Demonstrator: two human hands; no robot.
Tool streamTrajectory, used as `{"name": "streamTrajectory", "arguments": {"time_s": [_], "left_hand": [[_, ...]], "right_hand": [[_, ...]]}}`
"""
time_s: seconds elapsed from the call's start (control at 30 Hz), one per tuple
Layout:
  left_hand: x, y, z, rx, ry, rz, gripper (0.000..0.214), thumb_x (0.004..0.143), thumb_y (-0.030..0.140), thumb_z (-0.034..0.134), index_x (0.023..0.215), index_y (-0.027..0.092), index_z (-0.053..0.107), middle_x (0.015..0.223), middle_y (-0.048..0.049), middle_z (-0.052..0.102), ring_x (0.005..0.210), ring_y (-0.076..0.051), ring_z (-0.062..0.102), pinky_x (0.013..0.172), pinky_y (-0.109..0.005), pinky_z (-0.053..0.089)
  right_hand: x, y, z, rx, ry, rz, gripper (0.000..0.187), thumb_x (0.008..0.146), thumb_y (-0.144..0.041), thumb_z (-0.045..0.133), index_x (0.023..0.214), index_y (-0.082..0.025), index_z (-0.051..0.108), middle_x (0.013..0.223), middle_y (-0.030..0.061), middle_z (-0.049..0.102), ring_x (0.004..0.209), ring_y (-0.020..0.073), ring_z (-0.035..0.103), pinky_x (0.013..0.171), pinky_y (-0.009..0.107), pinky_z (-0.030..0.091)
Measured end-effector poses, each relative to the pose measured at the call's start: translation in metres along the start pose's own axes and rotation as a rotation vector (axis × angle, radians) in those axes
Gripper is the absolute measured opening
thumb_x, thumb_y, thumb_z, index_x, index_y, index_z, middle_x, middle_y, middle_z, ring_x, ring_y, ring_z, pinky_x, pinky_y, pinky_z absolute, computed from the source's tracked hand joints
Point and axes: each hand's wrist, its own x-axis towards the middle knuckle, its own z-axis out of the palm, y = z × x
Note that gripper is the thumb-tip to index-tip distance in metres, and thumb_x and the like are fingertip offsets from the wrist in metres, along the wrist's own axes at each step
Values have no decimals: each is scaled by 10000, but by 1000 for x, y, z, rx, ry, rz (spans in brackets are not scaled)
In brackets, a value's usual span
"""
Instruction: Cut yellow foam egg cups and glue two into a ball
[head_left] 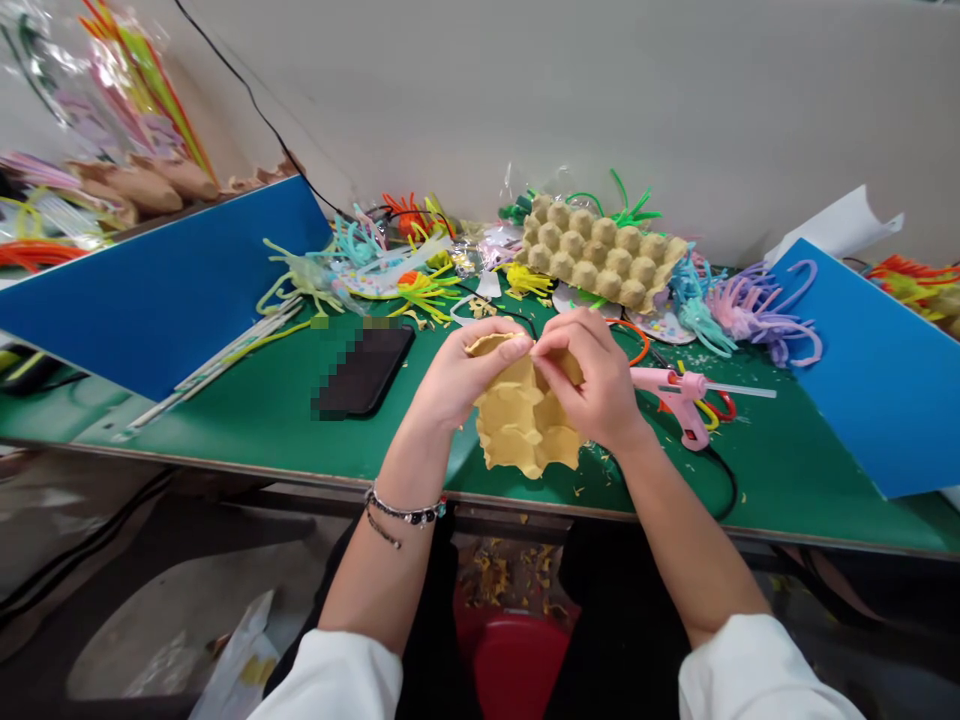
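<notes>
The yellowish egg-carton piece (pixel 517 435) is held up between the two hands over the near edge of the green table (pixel 262 420), its cups facing the person. The left hand (pixel 474 368) has a closed grip on its upper edge, thumb in front and fingers behind; the right hand (pixel 592 378) pinches that edge just beside the left thumb, its grip narrowed to thumb and forefinger, fingertips partly hidden. Just right of the right hand lies a pink glue gun (pixel 684 400) with a clear stick in its back; left of the left hand lies a dark phone (pixel 371 370). Behind, a larger egg carton (pixel 600 255) rests bumps up among colourful pipe cleaners (pixel 754 308)
</notes>
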Motion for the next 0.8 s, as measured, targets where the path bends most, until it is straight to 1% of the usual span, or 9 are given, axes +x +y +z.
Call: {"name": "streamTrajectory", "arguments": {"time_s": [0.2, 0.33, 0.43, 0.5, 0.53, 0.6, 0.67, 0.73, 0.8], "left_hand": [[-1, -1, -2, 12, -19, -4, 314, 575, 416, 829, 634, 176, 635, 692, 29, 608, 645, -87, 532, 603, -208, 420], [0, -2, -5, 72, -47, 56, 293, 614, 424, 811, 638, 186, 641, 681, 27, 614, 639, -93, 533, 602, -220, 426], [0, 0, -6, 203, -69, 167, 219, 715, 393, 745, 682, 193, 661, 742, 4, 661, 710, -119, 582, 667, -249, 465], [-1, 1, -5, 278, -70, 265, 166, 765, 352, 705, 713, 198, 675, 800, -13, 696, 781, -135, 617, 750, -272, 492], [-1, 2, -5, 308, -63, 315, 143, 781, 332, 692, 725, 201, 681, 824, -18, 709, 809, -140, 629, 789, -281, 499], [-2, 4, -4, 365, -50, 404, 115, 803, 305, 674, 745, 207, 688, 851, -24, 726, 838, -144, 643, 839, -292, 505], [-3, 5, -4, 417, -48, 470, 109, 820, 298, 662, 761, 210, 691, 856, -26, 732, 834, -145, 650, 837, -294, 515], [-4, 6, -5, 468, -64, 539, 112, 836, 298, 656, 776, 210, 693, 851, -26, 733, 829, -145, 658, 818, -289, 523], [-5, 7, -6, 561, -72, 642, 100, 842, 285, 662, 788, 208, 699, 863, -28, 732, 847, -143, 662, 818, -280, 522]], "right_hand": [[-1, 1, 0, 26, -13, -27, 119, 906, -126, 528, 849, -230, 521, 870, 11, 591, 844, 146, 551, 781, 332, 436], [-1, 0, -1, 70, -34, 2, 117, 902, -139, 517, 847, -241, 532, 876, 6, 604, 848, 153, 558, 779, 338, 444], [-1, 1, -4, 128, -44, 146, 78, 875, -181, 563, 911, -247, 542, 917, 9, 615, 876, 156, 579, 777, 329, 472], [-2, 2, -6, 153, -39, 236, 130, 862, -230, 597, 981, -254, 550, 964, 11, 625, 910, 159, 590, 794, 331, 486], [-2, 4, -6, 156, -33, 249, 147, 862, -251, 604, 1001, -257, 557, 983, 12, 630, 937, 162, 592, 819, 338, 487], [-2, 6, -7, 158, -34, 228, 139, 871, -280, 605, 1004, -260, 574, 1019, 18, 640, 1012, 174, 587, 888, 363, 472], [-2, 9, -8, 182, -68, 204, 130, 885, -283, 590, 1013, -263, 584, 1043, 20, 649, 1045, 179, 584, 921, 377, 457], [-1, 11, -11, 210, -108, 186, 108, 908, -267, 552, 1009, -262, 590, 1032, 15, 659, 1003, 168, 597, 889, 363, 464], [1, 13, -17, 187, -128, 155, 97, 926, -236, 516, 970, -256, 599, 977, 8, 662, 936, 155, 606, 838, 341, 467]]}}
